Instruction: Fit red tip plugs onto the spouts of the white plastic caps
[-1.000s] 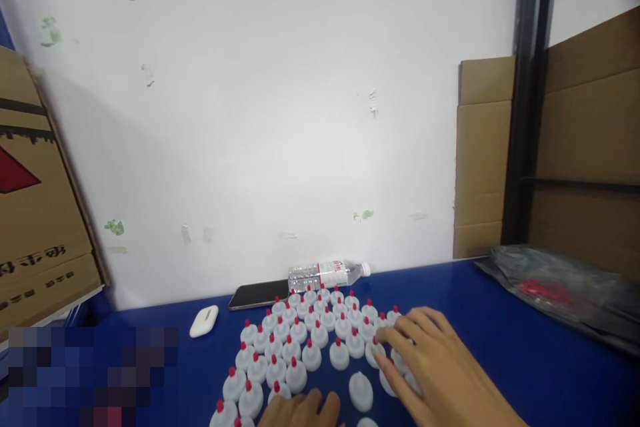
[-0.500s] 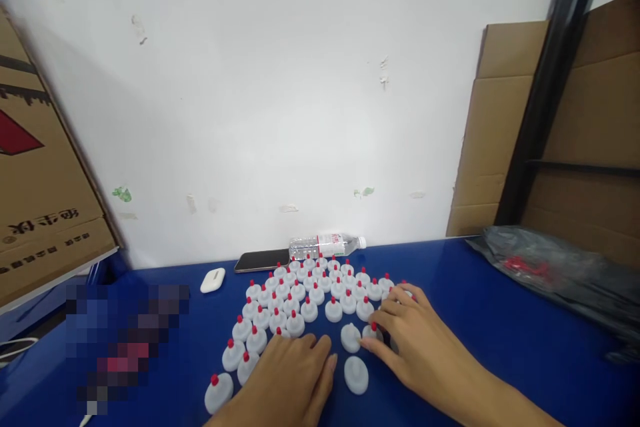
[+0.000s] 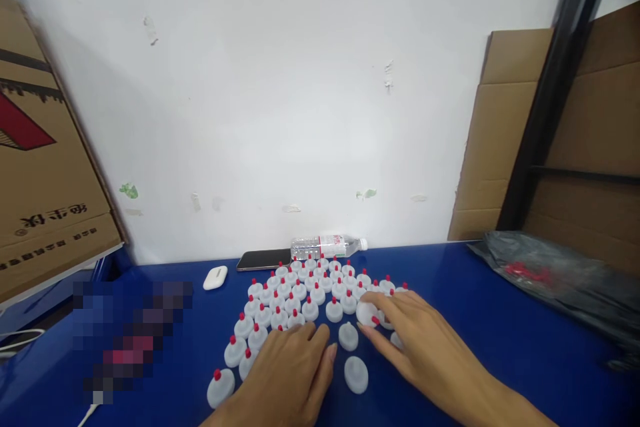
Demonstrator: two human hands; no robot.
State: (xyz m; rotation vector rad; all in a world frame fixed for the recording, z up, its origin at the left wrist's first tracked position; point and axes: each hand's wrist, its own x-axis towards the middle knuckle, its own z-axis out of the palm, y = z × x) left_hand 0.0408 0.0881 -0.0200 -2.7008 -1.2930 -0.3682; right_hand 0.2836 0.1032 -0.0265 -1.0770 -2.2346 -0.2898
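Observation:
Several white caps with red tips (image 3: 300, 293) stand in rows on the blue table (image 3: 475, 307). My left hand (image 3: 290, 373) lies flat over the near caps, fingers together and stretched out. My right hand (image 3: 420, 340) reaches in from the right, its fingertips pinching one white cap with a red tip (image 3: 369, 314) that is tilted on its side. Two white caps without red tips (image 3: 349, 335) (image 3: 356, 373) sit between my hands.
A water bottle (image 3: 327, 246) and a dark phone (image 3: 263, 259) lie along the white wall. A white earbud case (image 3: 215, 277) sits left of the caps. A black bag with red bits (image 3: 555, 277) lies at right. Cardboard boxes (image 3: 45, 180) (image 3: 500, 133) stand at both sides.
The view has dropped, then steadied. My left hand has slid forward over the near caps. My right hand has tipped one red-tipped cap up between its fingertips.

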